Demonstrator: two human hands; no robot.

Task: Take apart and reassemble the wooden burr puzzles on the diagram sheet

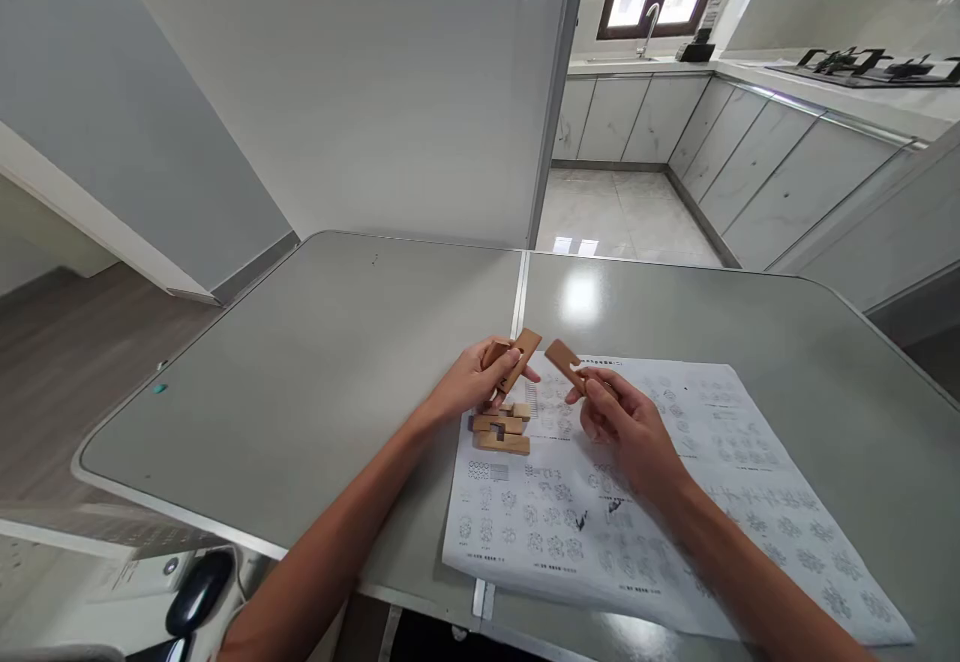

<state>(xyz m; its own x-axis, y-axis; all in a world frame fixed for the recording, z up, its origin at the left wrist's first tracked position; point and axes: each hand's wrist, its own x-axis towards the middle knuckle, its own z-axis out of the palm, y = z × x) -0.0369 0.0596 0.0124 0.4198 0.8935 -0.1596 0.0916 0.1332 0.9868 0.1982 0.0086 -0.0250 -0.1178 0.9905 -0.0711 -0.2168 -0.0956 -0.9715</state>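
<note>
My left hand (pixel 480 374) is closed around notched wooden puzzle pieces (pixel 523 354), with the thumb pressed on the front one. In my right hand (pixel 619 410) a single notched wooden puzzle piece (pixel 562 357) is pinched, tilted up to the left, a small gap away from those in my left hand. Several more notched wooden pieces (pixel 502 440) lie close together just below my left hand, at the left edge of a printed sheet (pixel 555 567). Rows of small line drawings cover the sheet. My fingers hide parts of the held pieces.
The grey table (pixel 337 342) has a metal seam down its middle. A small teal object (pixel 160 388) lies near its left edge. A black mouse-shaped object (pixel 201 590) is at lower left. Beyond the table are a white panel (pixel 397 92) and a kitchen with a stove (pixel 870 67).
</note>
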